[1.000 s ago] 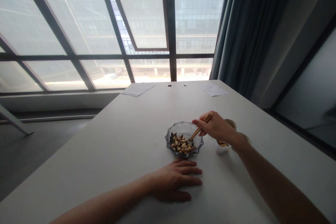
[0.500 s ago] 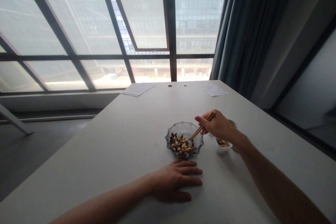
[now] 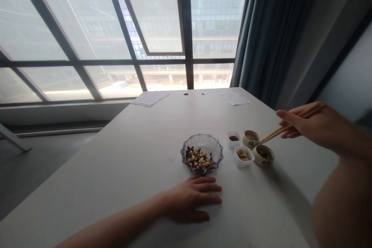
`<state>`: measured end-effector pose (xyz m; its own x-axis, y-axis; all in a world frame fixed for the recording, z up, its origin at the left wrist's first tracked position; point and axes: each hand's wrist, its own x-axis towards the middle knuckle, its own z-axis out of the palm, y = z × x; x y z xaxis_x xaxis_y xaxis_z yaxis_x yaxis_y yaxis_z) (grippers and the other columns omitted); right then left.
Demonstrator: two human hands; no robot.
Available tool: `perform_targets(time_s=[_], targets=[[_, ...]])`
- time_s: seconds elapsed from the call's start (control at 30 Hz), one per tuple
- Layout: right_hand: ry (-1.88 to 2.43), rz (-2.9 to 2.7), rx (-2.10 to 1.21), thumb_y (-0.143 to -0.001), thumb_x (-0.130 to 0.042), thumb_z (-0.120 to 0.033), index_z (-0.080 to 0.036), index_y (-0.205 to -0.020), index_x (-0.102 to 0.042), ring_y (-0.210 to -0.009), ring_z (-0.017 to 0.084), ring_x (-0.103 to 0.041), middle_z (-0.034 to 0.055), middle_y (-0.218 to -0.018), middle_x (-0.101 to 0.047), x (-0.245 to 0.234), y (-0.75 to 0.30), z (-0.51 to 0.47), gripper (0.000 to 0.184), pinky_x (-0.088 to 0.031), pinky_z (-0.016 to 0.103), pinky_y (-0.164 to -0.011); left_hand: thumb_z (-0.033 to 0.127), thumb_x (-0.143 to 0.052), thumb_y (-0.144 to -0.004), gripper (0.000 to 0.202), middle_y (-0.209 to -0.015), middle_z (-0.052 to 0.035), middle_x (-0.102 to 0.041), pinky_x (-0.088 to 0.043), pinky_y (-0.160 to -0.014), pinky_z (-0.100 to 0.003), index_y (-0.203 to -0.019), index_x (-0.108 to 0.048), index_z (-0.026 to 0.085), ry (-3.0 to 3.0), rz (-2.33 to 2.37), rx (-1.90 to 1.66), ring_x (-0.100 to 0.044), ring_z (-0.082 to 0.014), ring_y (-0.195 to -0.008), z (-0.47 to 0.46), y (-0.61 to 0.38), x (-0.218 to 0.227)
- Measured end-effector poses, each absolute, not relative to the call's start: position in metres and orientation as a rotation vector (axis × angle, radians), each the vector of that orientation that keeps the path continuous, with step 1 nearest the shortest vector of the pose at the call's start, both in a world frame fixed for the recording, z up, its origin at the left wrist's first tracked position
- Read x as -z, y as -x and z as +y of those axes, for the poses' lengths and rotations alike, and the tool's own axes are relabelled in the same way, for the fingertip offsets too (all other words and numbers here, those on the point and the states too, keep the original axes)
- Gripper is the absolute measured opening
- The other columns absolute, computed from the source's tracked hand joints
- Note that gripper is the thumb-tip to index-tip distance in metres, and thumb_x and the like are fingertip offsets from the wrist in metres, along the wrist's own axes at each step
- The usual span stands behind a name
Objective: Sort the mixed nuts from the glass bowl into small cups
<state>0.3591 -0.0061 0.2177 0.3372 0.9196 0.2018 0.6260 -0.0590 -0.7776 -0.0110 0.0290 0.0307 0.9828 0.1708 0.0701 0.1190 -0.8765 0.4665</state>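
Note:
My left hand [image 3: 192,200] lies flat on the white table [image 3: 139,155], fingers stretched out, just in front of a glass bowl [image 3: 202,157] of mixed nuts and seeds. My right hand [image 3: 314,127] is raised at the right and closed on a pair of wooden chopsticks [image 3: 286,128]. The chopstick tips point down over a round cream cup [image 3: 263,155] holding dark pieces. Beside it stand another round cream cup [image 3: 250,138], a white square dish [image 3: 243,156] of nuts and a smaller white square dish [image 3: 234,139] of dark seeds.
Papers [image 3: 150,98] lie at the table's far left edge and more sheets [image 3: 236,99] at the far right. A large window [image 3: 116,31] and a dark curtain [image 3: 267,35] stand behind the table.
My right hand has lifted the chopsticks out of the glass bowl and swung right to the round cup, uncovering the small dishes. My left hand has stayed flat.

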Motion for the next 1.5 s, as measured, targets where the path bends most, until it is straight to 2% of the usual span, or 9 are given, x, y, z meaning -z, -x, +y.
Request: perform_targets(time_s=[0.1, 0.2, 0.27, 0.4, 0.5, 0.6, 0.77, 1.0, 1.5], targets=[[1.835, -1.349, -0.509, -0.079, -0.079, -0.060, -0.020, -0.072, -0.076, -0.064, 0.035, -0.077, 0.0128, -0.066, -0.076, -0.213, -0.370, 0.003, 0.041, -0.069, 0.047, -0.063, 0.046, -0.065, -0.096, 0.058, -0.161, -0.0039, -0.046, -0.032, -0.123, -0.050, -0.150, -0.052, 0.031, -2.656, 0.219, -0.122, -0.039, -0.0340, -0.150, 0.029, 0.010, -0.033], [1.832, -1.370, -0.566, -0.074, -0.082, -0.063, -0.020, -0.064, -0.072, -0.062, 0.035, -0.077, 0.0140, -0.065, -0.076, -0.207, -0.372, 0.015, 0.045, -0.069, 0.049, -0.064, 0.047, -0.064, -0.096, 0.058, -0.161, -0.0040, -0.046, -0.032, -0.123, -0.050, -0.151, -0.051, 0.031, -2.656, 0.222, -0.111, -0.038, -0.0340, -0.150, 0.029, 0.010, -0.034], [1.828, -1.381, -0.548, -0.075, -0.081, -0.063, -0.020, -0.066, -0.072, -0.060, 0.032, -0.076, 0.0137, -0.065, -0.076, -0.206, -0.372, 0.020, 0.045, -0.068, 0.046, -0.060, 0.046, -0.064, -0.096, 0.058, -0.161, -0.0046, -0.047, -0.032, -0.123, -0.050, -0.151, -0.051, 0.031, -2.653, 0.218, -0.114, -0.038, -0.0341, -0.150, 0.029, 0.010, -0.034], [1.725, -1.387, -0.456, -0.084, -0.077, -0.056, -0.018, -0.078, -0.074, -0.062, 0.028, -0.077, 0.0130, -0.069, -0.077, -0.210, -0.364, 0.018, 0.039, -0.066, 0.035, -0.057, 0.044, -0.065, -0.096, 0.058, -0.159, -0.0060, -0.048, -0.032, -0.123, -0.049, -0.151, -0.051, 0.031, -2.649, 0.204, -0.139, -0.040, -0.0346, -0.149, 0.029, 0.010, -0.034], [1.537, -1.463, -0.457, -0.083, -0.076, -0.061, -0.016, -0.079, -0.074, -0.062, 0.025, -0.077, 0.0124, -0.071, -0.077, -0.212, -0.338, 0.017, 0.045, -0.064, 0.029, -0.056, 0.045, -0.065, -0.096, 0.058, -0.159, -0.0061, -0.048, -0.032, -0.123, -0.049, -0.150, -0.052, 0.031, -2.649, 0.193, -0.147, -0.040, -0.0350, -0.149, 0.029, 0.010, -0.034], [1.400, -1.592, -0.619, -0.082, -0.074, -0.067, -0.017, -0.077, -0.073, -0.058, 0.023, -0.075, 0.0089, -0.064, -0.075, -0.202, -0.303, 0.023, 0.051, -0.061, 0.028, -0.052, 0.046, -0.064, -0.096, 0.057, -0.159, -0.0065, -0.048, -0.033, -0.123, -0.049, -0.150, -0.052, 0.030, -2.651, 0.185, -0.160, -0.040, -0.0352, -0.149, 0.030, 0.010, -0.033], [1.352, -1.906, -0.790, -0.089, -0.069, -0.061, -0.017, -0.065, -0.068, -0.061, 0.022, -0.074, 0.0074, -0.062, -0.073, -0.177, -0.261, 0.039, 0.050, -0.053, 0.025, -0.052, 0.047, -0.064, -0.097, 0.057, -0.158, -0.0073, -0.049, -0.032, -0.122, -0.049, -0.150, -0.052, 0.030, -2.656, 0.181, -0.180, -0.041, -0.0359, -0.148, 0.029, 0.010, -0.031], [1.335, -2.050, -0.872, -0.089, -0.070, -0.055, -0.015, -0.074, -0.075, -0.058, 0.016, -0.066, 0.0058, -0.064, -0.073, -0.163, -0.255, 0.053, 0.043, -0.045, 0.024, -0.052, 0.048, -0.062, -0.098, 0.056, -0.159, -0.0058, -0.048, -0.032, -0.122, -0.050, -0.150, -0.052, 0.030, -2.661, 0.180, -0.181, -0.041, -0.0350, -0.148, 0.029, 0.012, -0.028], [1.306, -1.933, -0.964, -0.085, -0.071, -0.062, -0.015, -0.071, -0.072, -0.058, 0.020, -0.071, 0.0076, -0.064, -0.074, -0.155, -0.260, 0.064, 0.049, -0.053, 0.026, -0.054, 0.049, -0.062, -0.097, 0.057, -0.159, -0.0065, -0.049, -0.031, -0.123, -0.050, -0.151, -0.052, 0.030, -2.648, 0.172, -0.202, -0.041, -0.0353, -0.148, 0.030, 0.013, -0.027]])
